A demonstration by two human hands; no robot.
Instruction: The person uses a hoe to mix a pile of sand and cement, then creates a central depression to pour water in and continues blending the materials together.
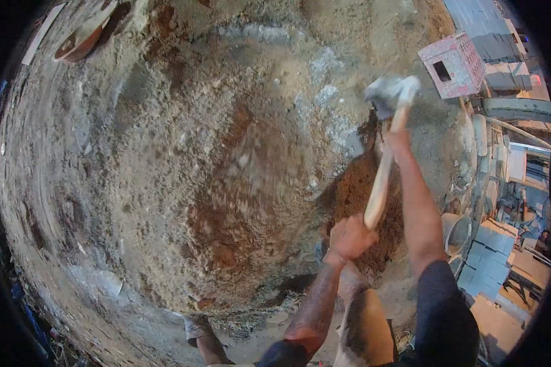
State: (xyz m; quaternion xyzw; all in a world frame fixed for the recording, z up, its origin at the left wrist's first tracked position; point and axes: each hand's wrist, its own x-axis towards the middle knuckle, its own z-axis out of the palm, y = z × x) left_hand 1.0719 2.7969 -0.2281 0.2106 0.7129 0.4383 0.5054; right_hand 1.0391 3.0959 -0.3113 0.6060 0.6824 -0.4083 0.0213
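My left hand [351, 237] is closed around the butt end of a hoe's wooden handle. Farther up the same handle, close to the head, my right hand [398, 145] grips it. The hoe [381, 189] is tilted, with its pale, blurred metal head [390, 93] at the upper right of the view. Beneath the handle lies reddish-brown soil [364, 199]. To its left spreads a large heap of grey-brown sandy material [165, 177], with whitish powder [340, 131] near the hoe's head.
A stained pink plastic crate [450, 68] stands at the upper right. A shallow pan [82, 43] rests at the upper left. A bucket [457, 233] sits beside my right arm, with boxes [491, 251] and planks beyond. My feet [196, 327] are at the heap's near edge.
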